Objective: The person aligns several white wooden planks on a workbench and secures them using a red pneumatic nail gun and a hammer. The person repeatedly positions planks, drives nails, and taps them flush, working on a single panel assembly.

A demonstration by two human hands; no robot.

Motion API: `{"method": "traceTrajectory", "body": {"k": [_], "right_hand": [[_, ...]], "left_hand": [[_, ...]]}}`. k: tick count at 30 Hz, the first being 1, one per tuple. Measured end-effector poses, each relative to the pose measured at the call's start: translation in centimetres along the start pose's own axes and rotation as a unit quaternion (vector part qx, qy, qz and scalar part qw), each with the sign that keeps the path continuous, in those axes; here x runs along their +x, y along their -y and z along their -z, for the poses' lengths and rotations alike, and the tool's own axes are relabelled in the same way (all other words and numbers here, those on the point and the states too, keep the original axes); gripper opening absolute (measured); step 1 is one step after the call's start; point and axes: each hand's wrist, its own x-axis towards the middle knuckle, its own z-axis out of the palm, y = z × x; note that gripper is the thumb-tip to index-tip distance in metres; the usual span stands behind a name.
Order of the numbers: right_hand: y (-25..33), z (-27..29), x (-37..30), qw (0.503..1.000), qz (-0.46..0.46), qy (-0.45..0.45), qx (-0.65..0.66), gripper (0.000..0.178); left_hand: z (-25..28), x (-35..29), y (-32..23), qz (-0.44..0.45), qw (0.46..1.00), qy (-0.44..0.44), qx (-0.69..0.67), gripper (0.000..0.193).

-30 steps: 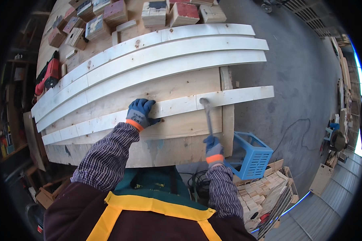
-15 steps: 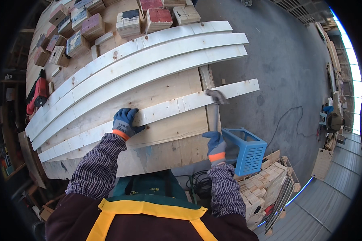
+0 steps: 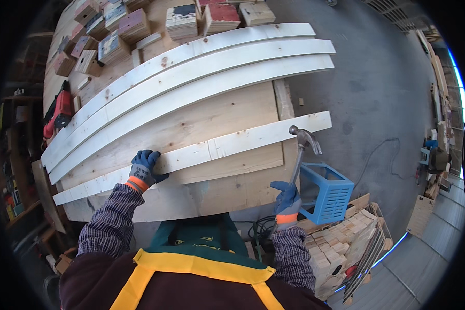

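Note:
My left hand (image 3: pixel 145 168), in a blue and grey glove with an orange cuff, grips the nearest long pale wooden strip (image 3: pixel 243 140). Its fingers lie across the top and the thumb is at the near edge. The strip rests on a plywood sheet (image 3: pixel 230 111), its right end sticking out past the table edge. My right hand (image 3: pixel 288 199), gloved likewise, is closed around the handle of a claw hammer (image 3: pixel 305 138). The hammer stands head-up, and its head overlaps the strip's overhanging end in view; whether they touch I cannot tell.
Three more pale strips (image 3: pixel 191 77) lie side by side farther back. Behind them are several wood blocks (image 3: pixel 181 23) and a red and black power tool (image 3: pixel 62 108). A blue plastic stool (image 3: pixel 328 194) stands right of the table, near a stack of wood pieces (image 3: pixel 336 245).
The nearest strip has slid left along the plywood with my left hand on it. The hammer has moved right, and its head has turned. The whole view has shifted slightly.

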Motion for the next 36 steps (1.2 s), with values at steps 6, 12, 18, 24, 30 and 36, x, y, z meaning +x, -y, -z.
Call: {"method": "traceTrajectory", "body": {"k": [6,12,18,24,30,36], "right_hand": [[-1.8,-2.7,0.0,0.996,-0.018,0.011,-0.083,0.048],[-2.1,-1.6,-1.0,0.997,0.069,-0.012,0.035,0.042],[-6.2,-2.4,2.0,0.936,0.18,0.026,-0.3,0.033],[-5.4,-0.8,0.3,0.996,0.069,0.01,0.051,0.032],[-7.3,-2.5,2.6,0.909,0.044,0.011,-0.413,0.032],[-5.8,-0.3,3.8,0.968,-0.089,-0.021,0.233,0.036]], "left_hand": [[1.4,0.0,-2.1,-0.06,0.995,-0.082,0.0,0.101],[-1.0,6.3,-10.6,-0.123,0.988,-0.09,-0.019,0.085],[-2.9,7.8,-10.5,-0.127,0.985,-0.095,-0.063,0.079],[-2.8,7.8,-10.7,-0.117,0.985,-0.106,-0.065,0.077],[-2.3,8.0,-11.0,-0.087,0.992,-0.065,-0.065,0.077],[-2.4,7.9,-11.3,-0.083,0.991,-0.078,-0.069,0.079]]}}
